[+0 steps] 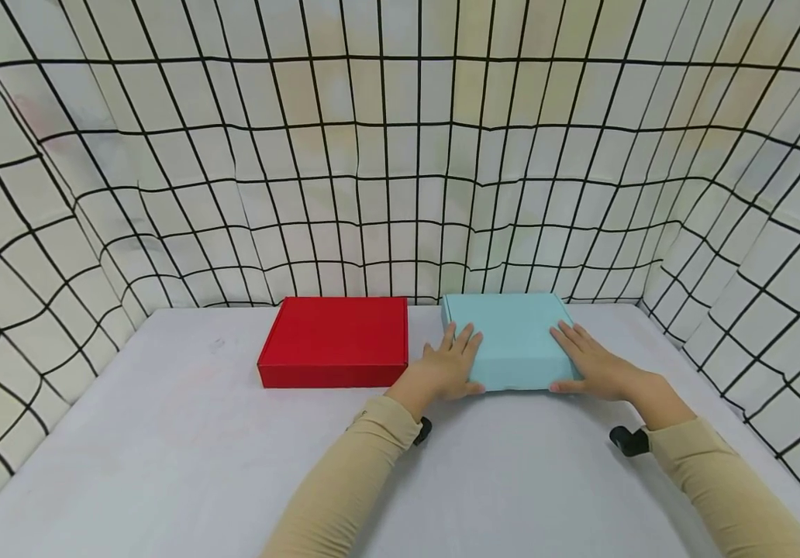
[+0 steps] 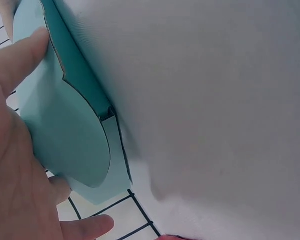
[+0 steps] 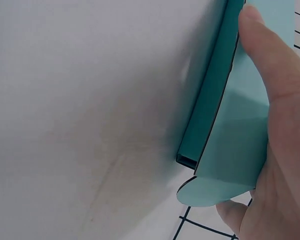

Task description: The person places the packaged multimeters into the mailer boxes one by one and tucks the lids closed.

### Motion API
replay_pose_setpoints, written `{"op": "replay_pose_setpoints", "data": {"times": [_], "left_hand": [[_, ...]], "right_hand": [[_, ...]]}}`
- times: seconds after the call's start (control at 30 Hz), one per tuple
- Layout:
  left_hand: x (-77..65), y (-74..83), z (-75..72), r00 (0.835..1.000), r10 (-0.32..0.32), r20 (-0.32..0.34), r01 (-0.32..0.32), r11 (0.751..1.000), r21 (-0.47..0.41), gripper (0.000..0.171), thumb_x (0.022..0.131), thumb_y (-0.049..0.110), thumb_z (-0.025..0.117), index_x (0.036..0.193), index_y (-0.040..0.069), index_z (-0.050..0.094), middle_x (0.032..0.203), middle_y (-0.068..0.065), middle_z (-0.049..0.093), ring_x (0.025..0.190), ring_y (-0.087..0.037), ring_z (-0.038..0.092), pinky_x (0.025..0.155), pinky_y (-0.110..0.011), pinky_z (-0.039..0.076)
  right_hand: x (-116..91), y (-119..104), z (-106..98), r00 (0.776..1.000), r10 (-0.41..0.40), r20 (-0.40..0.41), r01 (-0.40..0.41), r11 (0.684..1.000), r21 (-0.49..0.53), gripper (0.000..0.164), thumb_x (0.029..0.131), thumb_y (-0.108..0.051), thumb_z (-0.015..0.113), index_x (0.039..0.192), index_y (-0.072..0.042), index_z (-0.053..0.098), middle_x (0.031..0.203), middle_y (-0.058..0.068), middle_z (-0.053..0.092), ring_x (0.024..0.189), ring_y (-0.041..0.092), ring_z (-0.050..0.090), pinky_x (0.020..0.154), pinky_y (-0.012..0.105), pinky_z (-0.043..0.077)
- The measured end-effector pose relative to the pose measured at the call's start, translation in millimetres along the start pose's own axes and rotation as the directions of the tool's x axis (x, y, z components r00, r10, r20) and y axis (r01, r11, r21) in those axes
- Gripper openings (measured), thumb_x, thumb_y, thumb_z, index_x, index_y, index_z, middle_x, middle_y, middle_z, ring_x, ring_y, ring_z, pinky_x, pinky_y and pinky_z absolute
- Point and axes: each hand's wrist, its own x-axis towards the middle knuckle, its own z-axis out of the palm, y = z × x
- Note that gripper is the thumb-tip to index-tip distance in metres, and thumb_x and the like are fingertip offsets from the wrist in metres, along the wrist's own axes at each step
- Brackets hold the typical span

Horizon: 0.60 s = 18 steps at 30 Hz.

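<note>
A light blue cardboard box [image 1: 512, 329] lies flat at the back right of the table. My left hand [image 1: 450, 368] rests against its left side, fingers spread and straight, with the thumb at the front. Against the right side lies my right hand [image 1: 598, 368], its fingers extended over the edge and its thumb at the front. In the left wrist view the front flap [image 2: 65, 120] with its rounded side ear shows outside the box, a dark gap behind its edge. The right wrist view shows the thumb on that flap's edge, and the other rounded ear [image 3: 202, 191] sticking out.
Left of the blue box is a closed red box [image 1: 337, 333]. Both stand on a white-covered table [image 1: 198, 465]. A white backdrop with a black grid [image 1: 400, 155] encloses the back and sides. Dark wrist cameras [image 1: 629, 442] sit under the sleeves.
</note>
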Motion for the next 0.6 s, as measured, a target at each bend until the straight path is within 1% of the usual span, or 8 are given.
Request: {"op": "replay_pose_setpoints", "data": {"times": [0.17,0.3,0.5,0.6], "left_hand": [[-1.4,0.3,-4.1,1.000,-0.008,-0.004,0.008,1.000,-0.022,0.093,0.101,0.054,0.058,0.166,0.016,0.005,0.172,-0.003,-0.004,0.157,-0.029,-0.008,0.118,-0.058,0.026],[-0.1,-0.6,-5.1,1.000,-0.011,-0.009,0.010,0.999,-0.038,0.093,0.100,0.054,0.058,0.166,0.015,0.005,0.172,-0.003,-0.003,0.157,-0.029,-0.007,0.118,-0.059,0.026],[-0.5,1.3,-6.8,1.000,0.005,-0.020,-0.007,0.993,-0.121,0.091,0.100,0.052,0.060,0.166,0.013,0.011,0.172,-0.005,0.002,0.157,-0.030,-0.004,0.117,-0.060,0.027],[-1.8,1.6,-6.8,1.000,-0.001,-0.019,-0.001,0.991,-0.136,0.090,0.100,0.052,0.060,0.166,0.013,0.012,0.172,-0.005,0.003,0.157,-0.029,-0.004,0.117,-0.060,0.027]], "right_hand": [[1.0,2.2,-3.2,1.000,-0.010,-0.003,0.010,0.999,0.045,0.113,0.088,-0.053,0.077,0.160,0.006,0.014,0.166,0.031,0.003,0.150,0.055,-0.001,0.115,0.071,0.012],[1.6,7.5,-4.7,0.999,-0.025,-0.024,0.026,0.997,0.068,0.113,0.085,-0.050,0.081,0.161,0.004,0.018,0.166,0.031,0.006,0.150,0.055,0.001,0.115,0.071,0.012],[-10.6,14.2,-5.3,0.998,-0.030,-0.064,0.040,0.987,0.155,0.107,0.080,-0.042,0.087,0.159,0.000,0.029,0.165,0.032,0.011,0.150,0.054,0.006,0.115,0.070,0.013],[-16.7,15.3,-6.3,0.997,-0.016,-0.080,0.031,0.982,0.187,0.103,0.080,-0.041,0.088,0.158,-0.002,0.034,0.164,0.032,0.014,0.149,0.056,0.011,0.114,0.071,0.016]]}}
